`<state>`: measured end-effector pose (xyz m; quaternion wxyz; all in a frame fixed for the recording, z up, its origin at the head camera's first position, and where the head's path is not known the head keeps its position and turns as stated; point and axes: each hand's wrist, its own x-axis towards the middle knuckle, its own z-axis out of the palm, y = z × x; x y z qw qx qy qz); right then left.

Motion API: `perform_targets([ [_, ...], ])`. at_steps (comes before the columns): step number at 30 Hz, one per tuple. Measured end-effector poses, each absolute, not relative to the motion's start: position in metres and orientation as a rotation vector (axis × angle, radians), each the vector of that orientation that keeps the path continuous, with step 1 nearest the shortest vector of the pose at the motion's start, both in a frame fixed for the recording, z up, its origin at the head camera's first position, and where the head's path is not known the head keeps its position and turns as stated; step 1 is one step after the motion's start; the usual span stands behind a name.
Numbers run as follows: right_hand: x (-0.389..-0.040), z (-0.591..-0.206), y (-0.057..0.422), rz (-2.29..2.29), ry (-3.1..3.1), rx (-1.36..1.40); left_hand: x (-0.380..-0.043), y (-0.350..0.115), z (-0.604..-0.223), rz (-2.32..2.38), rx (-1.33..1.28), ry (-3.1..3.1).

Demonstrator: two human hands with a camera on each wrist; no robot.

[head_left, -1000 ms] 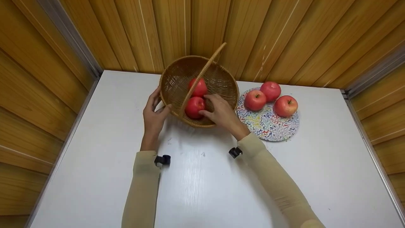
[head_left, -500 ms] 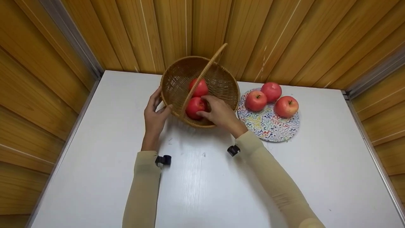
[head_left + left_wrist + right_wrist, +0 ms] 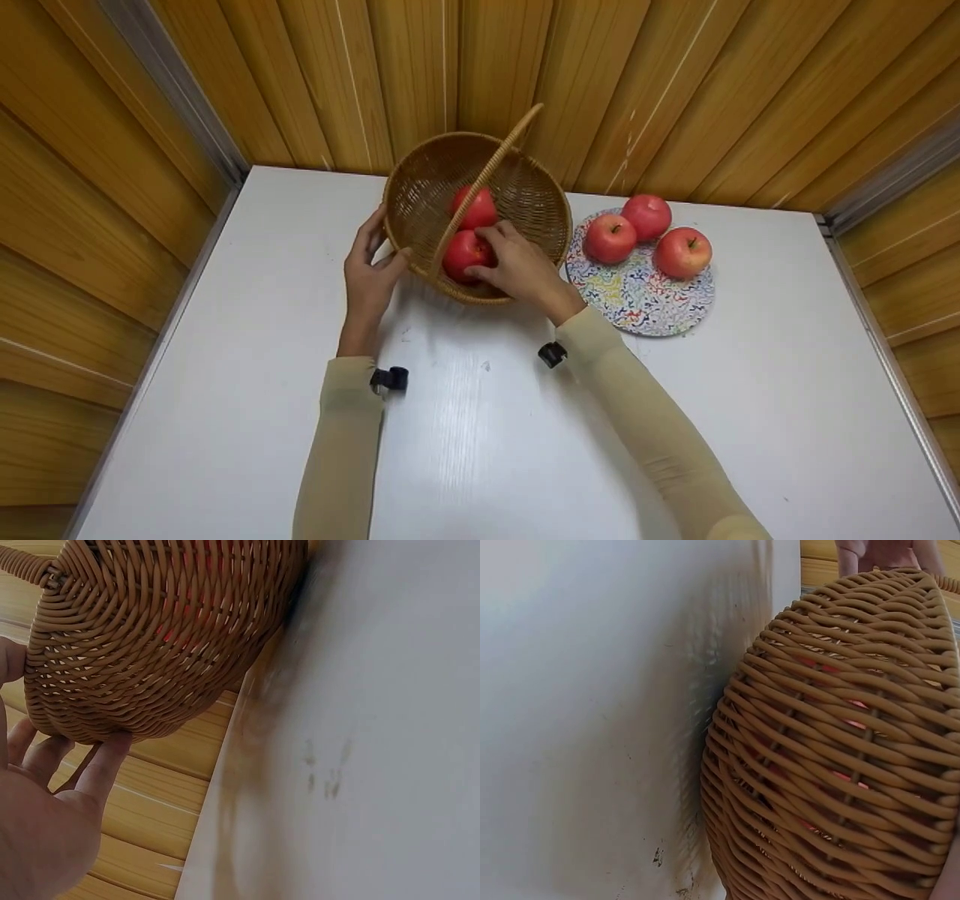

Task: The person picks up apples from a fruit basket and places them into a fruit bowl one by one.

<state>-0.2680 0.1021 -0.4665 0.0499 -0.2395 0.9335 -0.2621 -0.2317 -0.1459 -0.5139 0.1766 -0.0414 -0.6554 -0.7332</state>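
Observation:
A brown wicker basket (image 3: 551, 202) with an arched handle stands at the back of the table. My left hand (image 3: 369, 285) holds its left side, thumb at the rim and fingers against the outer wall; the left wrist view shows those fingertips touching the weave (image 3: 142, 652). Inside the basket, my right hand (image 3: 525, 270) grips a red apple (image 3: 459, 259) between thumb and fingers. Behind that apple lies another red apple (image 3: 474, 208), partly covered by the handle. In the right wrist view the basket wall (image 3: 840, 742) hides nearly all of the right hand.
To the right of the basket lies a round, multicoloured speckled plate (image 3: 637, 307). It bears three red apples, one at the left (image 3: 610, 238), one at the back (image 3: 646, 217) and one at the right (image 3: 682, 253). Wood-patterned walls (image 3: 405, 82) border the white table (image 3: 465, 420).
My right hand's fingers have closed in slightly on the front apple inside the basket. The left hand keeps its hold on the basket, and the plate's apples stay put.

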Motion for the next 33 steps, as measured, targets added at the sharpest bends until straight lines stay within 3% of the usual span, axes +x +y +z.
perform_targets([
  [22, -0.271, -0.468, 0.103, -0.871, 2.810, -0.730, -0.230, -0.147, -0.513, -2.080, -0.105, -1.877],
  [28, -0.270, -0.464, 0.105, -0.834, 2.787, -0.783, -0.222, -0.144, -0.498, -2.127, -0.075, -1.863],
  [33, -0.268, -0.457, 0.107, -0.728, 2.768, -0.772, -0.231, -0.148, -0.513, -2.138, -0.067, -1.838],
])
